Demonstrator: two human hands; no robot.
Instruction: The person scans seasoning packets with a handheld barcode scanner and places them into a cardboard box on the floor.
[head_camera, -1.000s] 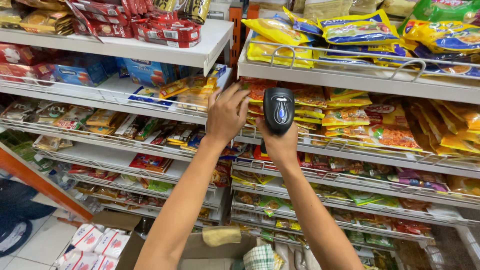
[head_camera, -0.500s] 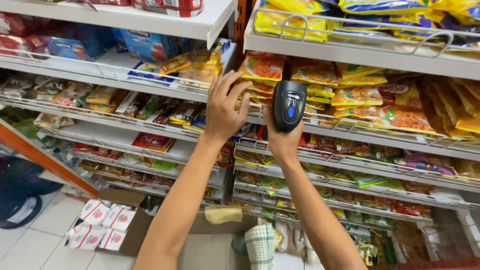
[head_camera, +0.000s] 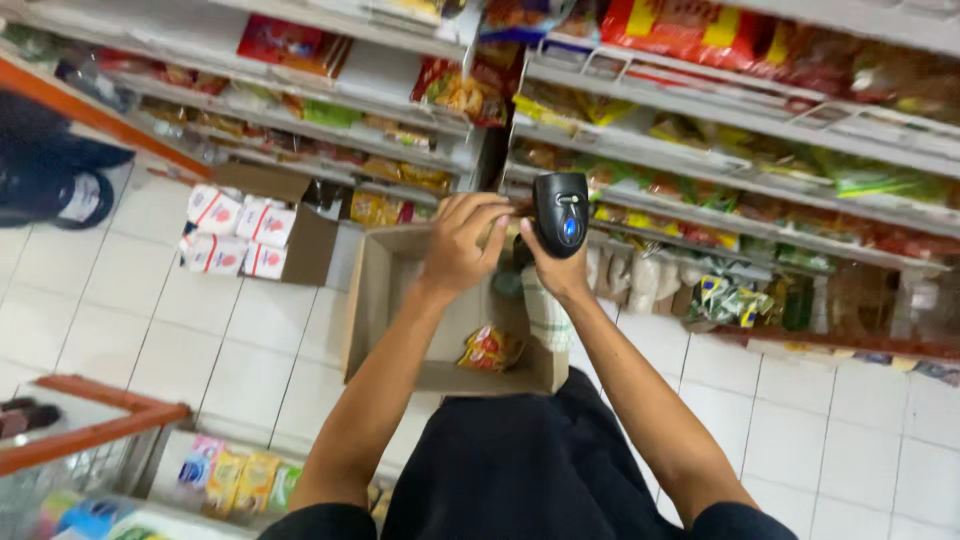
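Both hands hold scanner.

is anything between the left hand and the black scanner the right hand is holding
Nothing visible stands between them. The left hand hangs right beside the black scanner, which the right hand grips from below, above the open cardboard box. Whether the left fingertips touch the scanner cannot be told.

Glossy black plastic scanner, matt brown cardboard box, glossy floor tiles.
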